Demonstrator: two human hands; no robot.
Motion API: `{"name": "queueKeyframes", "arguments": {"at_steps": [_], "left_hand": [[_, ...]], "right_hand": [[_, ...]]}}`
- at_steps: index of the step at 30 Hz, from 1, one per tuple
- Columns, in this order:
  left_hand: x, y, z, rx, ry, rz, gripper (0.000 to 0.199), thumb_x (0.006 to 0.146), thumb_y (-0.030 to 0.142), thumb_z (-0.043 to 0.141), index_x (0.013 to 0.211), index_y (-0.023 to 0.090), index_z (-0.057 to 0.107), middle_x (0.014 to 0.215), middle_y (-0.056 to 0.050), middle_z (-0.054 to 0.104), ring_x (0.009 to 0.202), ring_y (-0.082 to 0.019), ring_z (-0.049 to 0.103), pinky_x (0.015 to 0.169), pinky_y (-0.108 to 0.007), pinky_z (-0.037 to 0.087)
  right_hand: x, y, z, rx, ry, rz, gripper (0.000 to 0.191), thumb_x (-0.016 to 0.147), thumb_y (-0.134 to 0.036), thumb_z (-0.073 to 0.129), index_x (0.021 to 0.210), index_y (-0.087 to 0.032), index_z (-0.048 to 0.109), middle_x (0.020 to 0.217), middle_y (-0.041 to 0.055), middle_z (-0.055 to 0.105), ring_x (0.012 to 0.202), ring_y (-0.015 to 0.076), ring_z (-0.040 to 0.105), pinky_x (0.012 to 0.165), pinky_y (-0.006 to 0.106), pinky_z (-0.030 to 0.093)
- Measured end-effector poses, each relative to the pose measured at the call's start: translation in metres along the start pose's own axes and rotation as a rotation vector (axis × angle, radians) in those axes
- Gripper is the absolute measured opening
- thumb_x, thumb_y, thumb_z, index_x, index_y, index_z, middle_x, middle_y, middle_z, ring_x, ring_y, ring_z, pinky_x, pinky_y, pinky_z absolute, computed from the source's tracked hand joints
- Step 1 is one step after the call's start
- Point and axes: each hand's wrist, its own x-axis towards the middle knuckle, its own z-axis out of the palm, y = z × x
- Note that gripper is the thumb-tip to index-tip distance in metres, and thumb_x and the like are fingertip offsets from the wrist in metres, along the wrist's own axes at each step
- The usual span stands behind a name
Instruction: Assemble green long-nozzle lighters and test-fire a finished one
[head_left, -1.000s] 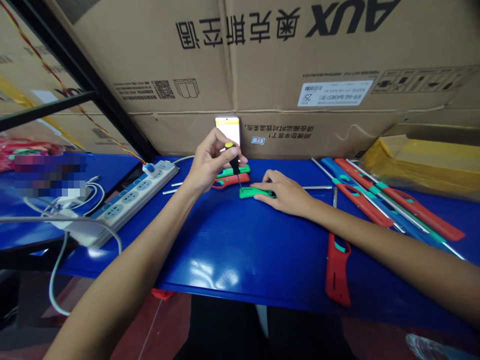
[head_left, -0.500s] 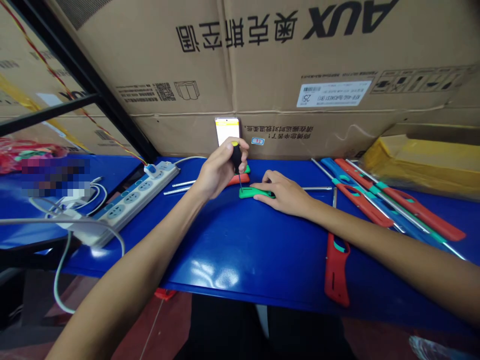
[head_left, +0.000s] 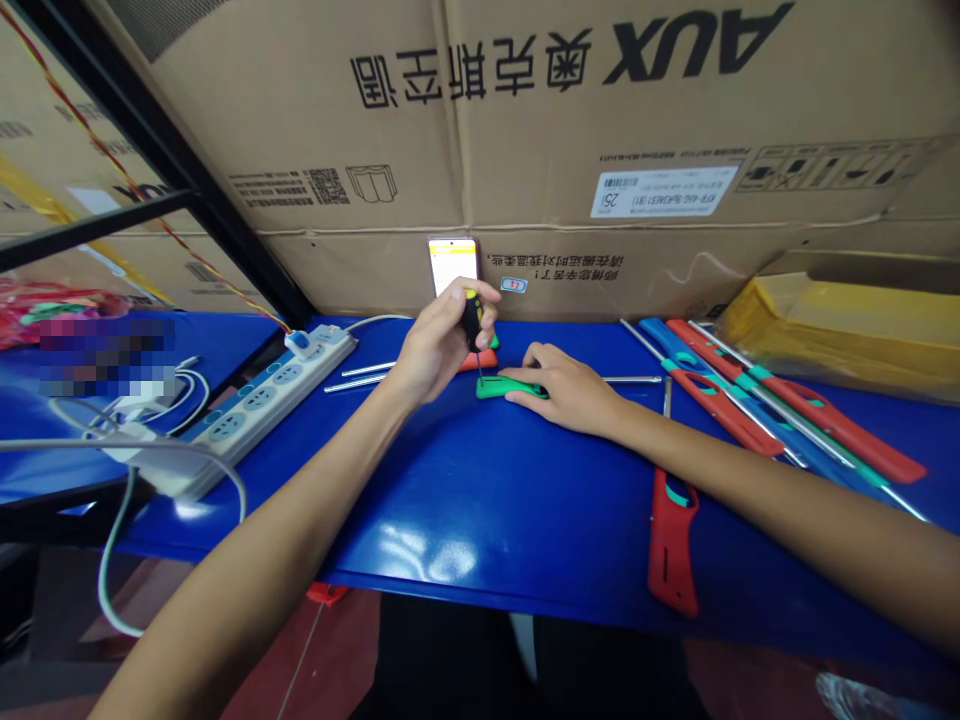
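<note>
My left hand point(head_left: 439, 345) is closed around the black and yellow handle of a screwdriver point(head_left: 473, 318), held upright. Its thin shaft points down, with the tip at the left end of a green long-reach lighter point(head_left: 491, 386). My right hand point(head_left: 570, 388) grips that lighter flat on the table, fingers over its handle; the metal tube sticks out to the right beyond the hand. Behind my left hand lie a red lighter point(head_left: 486, 360) and a bit of another green one, both partly hidden. A red lighter point(head_left: 673, 545) lies below my right forearm.
Several red, blue and green lighters point(head_left: 757, 400) lie at the right of the blue table point(head_left: 390, 500), by a yellow-taped carton point(head_left: 847, 320). A lit phone point(head_left: 452, 268) leans on the big cardboard box point(head_left: 525, 130). At left is a power strip point(head_left: 259, 400) with white cables.
My left hand and the screwdriver have turned slightly, showing more yellow on the handle. The tip stays at the lighter's end, and my right hand keeps its hold. The view has shifted a little.
</note>
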Motion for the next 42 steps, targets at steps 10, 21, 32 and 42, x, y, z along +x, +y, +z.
{"name": "queueKeyframes", "arguments": {"at_steps": [10, 21, 32, 42], "left_hand": [[0.002, 0.0008, 0.004, -0.038, 0.016, -0.007, 0.042, 0.103, 0.063, 0.079, 0.109, 0.024, 0.067, 0.079, 0.003, 0.058, 0.063, -0.011, 0.053, 0.063, -0.025, 0.051], [0.0021, 0.0018, 0.0049, 0.0, 0.051, 0.001, 0.042, 0.1, 0.058, 0.084, 0.102, 0.025, 0.058, 0.076, 0.005, 0.057, 0.062, -0.01, 0.054, 0.063, -0.023, 0.05], [0.0005, -0.0006, 0.0052, 0.002, 0.072, 0.004, 0.044, 0.096, 0.055, 0.089, 0.098, 0.026, 0.056, 0.075, 0.005, 0.059, 0.07, -0.014, 0.06, 0.073, -0.027, 0.056], [-0.0005, 0.0, 0.0027, 0.024, 0.058, 0.004, 0.054, 0.09, 0.054, 0.095, 0.097, 0.025, 0.05, 0.086, 0.002, 0.07, 0.072, -0.013, 0.065, 0.076, -0.027, 0.057]], "right_hand": [[0.0004, 0.0004, -0.0002, 0.005, -0.006, -0.004, 0.043, 0.115, -0.047, 0.063, 0.15, -0.03, 0.079, 0.111, 0.0109, 0.064, 0.103, 0.0294, 0.062, 0.093, 0.045, 0.055], [0.0006, -0.0009, -0.0007, 0.002, -0.009, 0.013, 0.043, 0.115, -0.048, 0.064, 0.15, -0.029, 0.079, 0.113, 0.0114, 0.065, 0.105, 0.0293, 0.063, 0.096, 0.044, 0.055], [0.0002, 0.0002, -0.0003, 0.007, -0.005, 0.0, 0.044, 0.116, -0.051, 0.06, 0.152, -0.031, 0.078, 0.112, 0.0105, 0.064, 0.105, 0.0292, 0.062, 0.096, 0.044, 0.054], [0.0002, 0.0, -0.0002, -0.005, -0.003, -0.003, 0.045, 0.116, -0.05, 0.061, 0.151, -0.029, 0.078, 0.111, 0.0109, 0.064, 0.104, 0.0289, 0.061, 0.096, 0.044, 0.054]]}}
